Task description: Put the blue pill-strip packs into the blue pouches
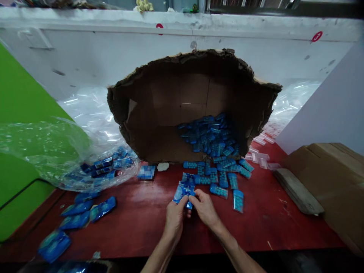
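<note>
Both of my hands meet over the red table (pixel 139 231). My left hand (pixel 174 217) pinches the near left part of a shiny blue plastic packet (pixel 181 190). At its right side, my right hand (pixel 205 207) grips the same packet with closed fingertips. Just beyond it is another dark blue packet (pixel 188 178); whether the two are joined I cannot tell. Small clear tubs with blue caps and blue pellets, such as this tub (pixel 238 201), lie loose to the right of my hands. What sits inside the held packet is hidden.
A torn-edged cardboard box (pixel 167 146) lies open towards me with a heap of blue tubs (pixel 214 138). At left are filled blue packets (pixel 76 219) and a clear plastic bag (pixel 99 185). Clear empty-looking tubs (pixel 261 157) and a brown carton (pixel 327 178) stand right.
</note>
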`<state>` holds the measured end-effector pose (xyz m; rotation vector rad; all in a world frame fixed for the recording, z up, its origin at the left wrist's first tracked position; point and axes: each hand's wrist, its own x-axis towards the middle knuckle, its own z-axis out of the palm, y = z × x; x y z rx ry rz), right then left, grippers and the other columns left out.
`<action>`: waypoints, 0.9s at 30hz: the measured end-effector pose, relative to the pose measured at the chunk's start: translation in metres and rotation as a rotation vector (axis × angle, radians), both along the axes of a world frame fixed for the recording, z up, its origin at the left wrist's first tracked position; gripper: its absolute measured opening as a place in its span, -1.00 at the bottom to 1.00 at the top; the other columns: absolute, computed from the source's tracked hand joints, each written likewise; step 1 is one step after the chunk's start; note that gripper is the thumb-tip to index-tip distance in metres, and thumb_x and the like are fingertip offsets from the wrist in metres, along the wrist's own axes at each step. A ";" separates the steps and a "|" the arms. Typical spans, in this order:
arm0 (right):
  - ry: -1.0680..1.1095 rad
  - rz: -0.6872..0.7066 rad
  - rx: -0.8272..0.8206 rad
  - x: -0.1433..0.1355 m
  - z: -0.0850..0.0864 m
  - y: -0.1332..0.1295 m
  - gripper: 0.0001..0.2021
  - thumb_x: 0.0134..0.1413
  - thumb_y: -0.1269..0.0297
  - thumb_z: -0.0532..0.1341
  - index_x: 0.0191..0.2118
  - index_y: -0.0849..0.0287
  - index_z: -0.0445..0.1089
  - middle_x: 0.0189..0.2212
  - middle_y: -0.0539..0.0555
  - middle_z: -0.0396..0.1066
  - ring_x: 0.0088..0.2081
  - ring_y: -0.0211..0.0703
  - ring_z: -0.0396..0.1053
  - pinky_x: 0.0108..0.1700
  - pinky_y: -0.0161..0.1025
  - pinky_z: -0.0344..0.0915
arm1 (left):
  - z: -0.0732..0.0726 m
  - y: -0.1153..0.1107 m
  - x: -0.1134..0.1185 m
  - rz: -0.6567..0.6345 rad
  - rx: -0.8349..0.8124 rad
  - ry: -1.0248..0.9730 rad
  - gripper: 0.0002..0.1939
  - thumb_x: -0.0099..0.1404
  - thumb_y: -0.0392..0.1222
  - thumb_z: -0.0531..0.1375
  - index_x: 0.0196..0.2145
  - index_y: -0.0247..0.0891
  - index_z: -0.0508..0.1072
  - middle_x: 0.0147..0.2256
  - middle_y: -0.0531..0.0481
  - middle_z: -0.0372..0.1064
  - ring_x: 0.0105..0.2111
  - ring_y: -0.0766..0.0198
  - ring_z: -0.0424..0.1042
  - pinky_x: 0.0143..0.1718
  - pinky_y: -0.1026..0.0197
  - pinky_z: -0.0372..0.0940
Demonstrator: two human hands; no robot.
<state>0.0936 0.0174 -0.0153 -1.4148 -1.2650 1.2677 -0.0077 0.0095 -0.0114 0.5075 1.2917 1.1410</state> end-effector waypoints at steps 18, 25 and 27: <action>-0.760 0.248 0.231 0.040 0.028 0.028 -0.76 0.05 0.17 0.03 -0.18 0.14 0.24 -0.28 0.05 0.28 -0.28 -0.21 0.28 -0.30 -0.34 0.16 | 0.009 -0.003 -0.007 -0.148 -0.135 -0.193 -0.75 0.02 -0.09 0.19 -0.56 -0.36 0.30 -0.70 0.06 0.27 -0.78 0.47 0.18 -0.79 0.41 0.00; -1.212 0.341 0.190 0.037 0.027 0.051 -0.72 0.00 0.40 0.03 -0.11 0.13 0.22 -0.17 0.17 0.26 -0.30 -0.11 0.35 -0.37 -0.30 0.18 | 0.017 -0.011 -0.008 -0.133 -0.236 -0.327 -0.78 0.10 -0.11 0.13 -0.50 -0.34 0.26 -0.67 0.02 0.31 -0.75 0.45 0.22 -0.76 0.41 0.07; -1.231 0.354 0.184 0.037 0.028 0.051 -0.75 0.02 0.42 -0.01 -0.15 0.18 0.24 -0.22 0.18 0.29 -0.34 -0.10 0.37 -0.38 -0.29 0.19 | 0.018 -0.012 -0.009 -0.124 -0.254 -0.353 -0.80 0.12 -0.12 0.12 -0.49 -0.33 0.25 -0.66 0.01 0.32 -0.74 0.44 0.23 -0.76 0.42 0.08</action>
